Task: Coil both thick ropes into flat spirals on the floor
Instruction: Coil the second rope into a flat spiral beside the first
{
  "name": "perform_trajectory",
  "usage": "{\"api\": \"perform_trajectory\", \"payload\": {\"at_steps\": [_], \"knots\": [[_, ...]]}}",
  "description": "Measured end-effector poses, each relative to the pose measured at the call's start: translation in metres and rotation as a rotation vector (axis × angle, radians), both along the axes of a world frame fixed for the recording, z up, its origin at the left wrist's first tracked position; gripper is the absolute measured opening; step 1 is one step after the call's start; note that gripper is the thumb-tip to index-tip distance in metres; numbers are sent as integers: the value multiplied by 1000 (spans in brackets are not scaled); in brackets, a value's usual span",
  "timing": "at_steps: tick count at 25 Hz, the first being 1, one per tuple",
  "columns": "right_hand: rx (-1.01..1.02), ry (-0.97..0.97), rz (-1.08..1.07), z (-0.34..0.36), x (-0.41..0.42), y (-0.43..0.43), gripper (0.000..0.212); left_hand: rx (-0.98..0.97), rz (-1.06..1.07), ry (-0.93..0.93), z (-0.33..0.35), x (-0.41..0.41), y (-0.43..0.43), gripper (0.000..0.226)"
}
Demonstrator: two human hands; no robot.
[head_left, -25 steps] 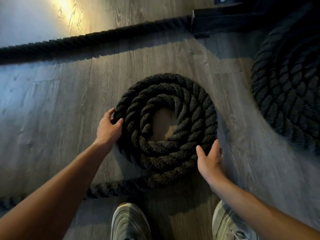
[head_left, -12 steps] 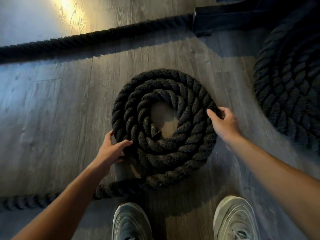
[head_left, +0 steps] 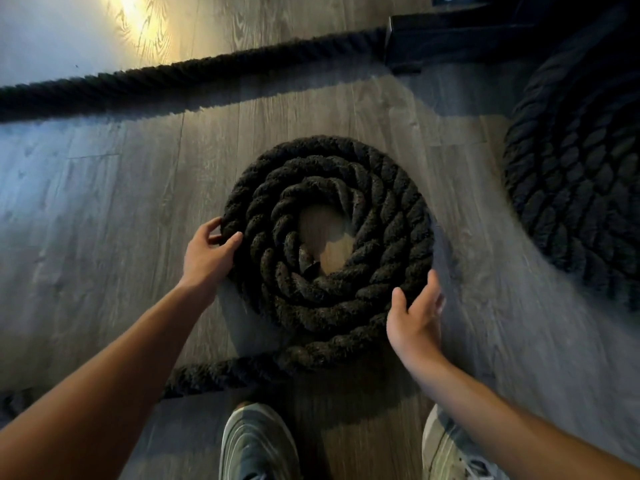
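- Half-wound coil of thick dark rope flat on the wood floor, about three turns round a small bare gap in the middle.
- Left hand curled on the coil's left outer edge, fingers hooked over the outermost strand — a loose grip, not a full wrap.
- Right hand spread wide, palm against the near-right rim, holding nothing, just pressing.
- Loose tail runs off the near side toward the lower left, right ahead of the shoes.
- Second coil sits off to the right, looks already wound — so probably past halfway overall.
- Best bet for this step: turn the whole disc with both hands together, keep it pressed flat, feed the tail in snug against the last turn so no gaps open up.
- Worth watching the inner turns — could ride up or bunch if pushed from one side only.
- Room: plenty of bare floor to the left; right side tighter, with the finished coil nearby but still apart.
- Straight run of rope lies across the far floor, well apart, ending by a dark block at the top.
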State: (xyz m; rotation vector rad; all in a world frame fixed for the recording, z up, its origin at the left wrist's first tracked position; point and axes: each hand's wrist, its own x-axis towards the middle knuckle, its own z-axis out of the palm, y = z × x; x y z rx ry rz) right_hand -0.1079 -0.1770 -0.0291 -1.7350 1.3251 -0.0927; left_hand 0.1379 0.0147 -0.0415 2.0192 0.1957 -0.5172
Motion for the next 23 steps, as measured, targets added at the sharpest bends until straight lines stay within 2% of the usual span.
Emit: {"api": "perform_trajectory", "payload": {"at_steps": [7,10,14,19,23], "knots": [[-216,-27,116,-1,44,-95,55,31,-32,144,8,-50,16,81],[-226,9,91,-3,48,-114,56,12,-13,197,1,-83,20,87],[-193,4,-32,-1,22,-73,57,52,41,173,3,-68,25,78],[7,-5,17,7,-25,8,75,31,28,57,13,-12,8,63],[52,63,76,5,-18,9,77,-10,15,51,9,-2,-9,63]]}}
